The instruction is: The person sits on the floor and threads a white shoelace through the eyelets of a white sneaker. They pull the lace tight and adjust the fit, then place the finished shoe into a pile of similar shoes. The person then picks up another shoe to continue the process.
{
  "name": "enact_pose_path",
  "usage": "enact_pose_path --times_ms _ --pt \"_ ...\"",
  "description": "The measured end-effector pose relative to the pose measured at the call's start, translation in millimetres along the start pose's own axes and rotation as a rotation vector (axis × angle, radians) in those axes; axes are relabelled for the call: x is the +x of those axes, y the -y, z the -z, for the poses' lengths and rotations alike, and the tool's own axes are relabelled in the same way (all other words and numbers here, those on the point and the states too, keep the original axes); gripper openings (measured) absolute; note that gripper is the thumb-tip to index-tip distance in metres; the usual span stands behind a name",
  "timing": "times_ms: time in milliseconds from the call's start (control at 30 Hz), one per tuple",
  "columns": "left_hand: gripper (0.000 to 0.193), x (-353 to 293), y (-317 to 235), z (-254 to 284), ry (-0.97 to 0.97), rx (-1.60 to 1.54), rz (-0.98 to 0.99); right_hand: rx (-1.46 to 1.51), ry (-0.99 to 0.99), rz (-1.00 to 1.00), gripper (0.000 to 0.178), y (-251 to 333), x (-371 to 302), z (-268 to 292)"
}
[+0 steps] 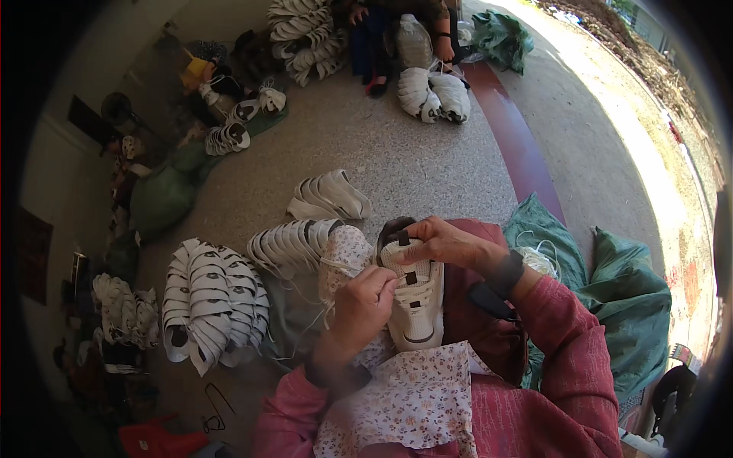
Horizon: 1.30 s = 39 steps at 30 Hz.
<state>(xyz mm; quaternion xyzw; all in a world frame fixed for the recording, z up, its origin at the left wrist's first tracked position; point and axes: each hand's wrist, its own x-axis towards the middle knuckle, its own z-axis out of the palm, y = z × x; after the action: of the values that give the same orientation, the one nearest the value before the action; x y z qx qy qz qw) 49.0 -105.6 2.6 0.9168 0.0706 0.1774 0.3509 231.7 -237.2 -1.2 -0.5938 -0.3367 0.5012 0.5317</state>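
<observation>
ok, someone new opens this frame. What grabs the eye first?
Probably the white shoe near the centre, with the left hand pinched at its side and the right hand at its far end. Next, the fat stack of white shoe parts on the floor at left, looking ribbed. Then the glaring sunlit ground at upper right.

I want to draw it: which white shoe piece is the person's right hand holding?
The single upper with dark patches down its front; the right hand pinches its top. The nearby uppers are bunched in rows.
</observation>
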Motion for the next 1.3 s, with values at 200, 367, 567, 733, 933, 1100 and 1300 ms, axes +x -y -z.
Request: enact_pose_path --times_ms 200,367,567,733,933,1100,1300 --pt "0.006 8.8 0.5 -0.4 0.119 -0.004 -0.042 -0.019 -0.003 0.021 0.017 -5.5 2.9 0.8" --pt "0.008 5.5 3.0 0.4 0.112 -0.051 0.033 0.013 0.008 0.003 0.017 -7.1 2.5 1.7" --pt "0.013 -1.2 9.5 -7.8 0.1 -0.164 0.162 0.055 0.015 0.013 0.017 -7.4 2.2 0.3" --pt "0.015 0.3 6.9 -4.9 0.142 -0.2 0.223 0.068 0.012 0.013 0.018 -6.9 1.2 -0.3" --pt "0.013 9.5 4.0 5.6 0.247 -0.267 0.239 0.04 0.003 0.017 0.02 -4.4 0.1 -0.9" --pt "0.012 11.2 11.9 6.2 0.242 -0.256 0.102 0.003 0.008 0.022 0.022 -15.8 7.0 2.5" --pt "0.009 17.4 15.2 12.4 0.311 -0.159 -0.038 0.016 0.031 0.014 0.023 -4.2 2.3 0.4"
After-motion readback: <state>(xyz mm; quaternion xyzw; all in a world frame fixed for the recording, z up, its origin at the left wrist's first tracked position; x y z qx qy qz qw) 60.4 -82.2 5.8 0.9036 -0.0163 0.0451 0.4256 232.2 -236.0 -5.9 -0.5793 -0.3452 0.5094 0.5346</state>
